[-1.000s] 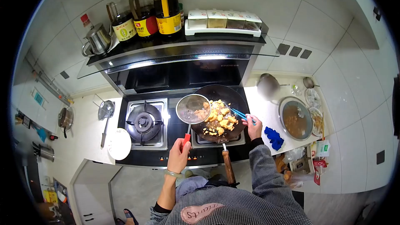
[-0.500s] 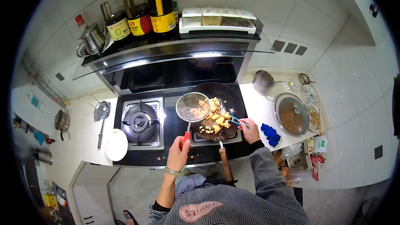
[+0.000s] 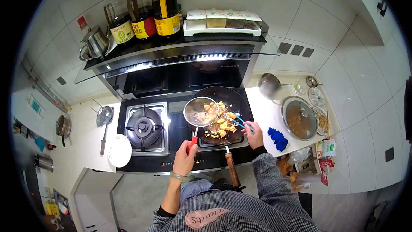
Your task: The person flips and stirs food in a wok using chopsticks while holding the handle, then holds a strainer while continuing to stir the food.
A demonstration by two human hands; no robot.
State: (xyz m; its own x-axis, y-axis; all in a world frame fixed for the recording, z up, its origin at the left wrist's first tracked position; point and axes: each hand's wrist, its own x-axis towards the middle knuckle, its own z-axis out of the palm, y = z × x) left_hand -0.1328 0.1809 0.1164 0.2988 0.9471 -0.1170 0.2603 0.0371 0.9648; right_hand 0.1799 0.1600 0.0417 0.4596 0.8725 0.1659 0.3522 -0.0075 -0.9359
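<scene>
My left hand is closed round the red handle of a round mesh strainer, which is held over the left part of a black wok. Golden fried pieces lie in the wok, and some pieces show within the strainer's rim. With fingers closed, my right hand holds blue chopsticks, their tips at the pieces on the wok's right side. The wok's wooden handle points toward my body.
Left of the wok is an unlit-looking burner, then a white plate and a ladle. On the right are a blue cloth, a glass-lidded pan and a small pot. Sauce bottles stand on the shelf behind.
The strainer has shifted slightly right and down over the wok. My right hand has moved a little left, and the chopstick tips show more spread.
</scene>
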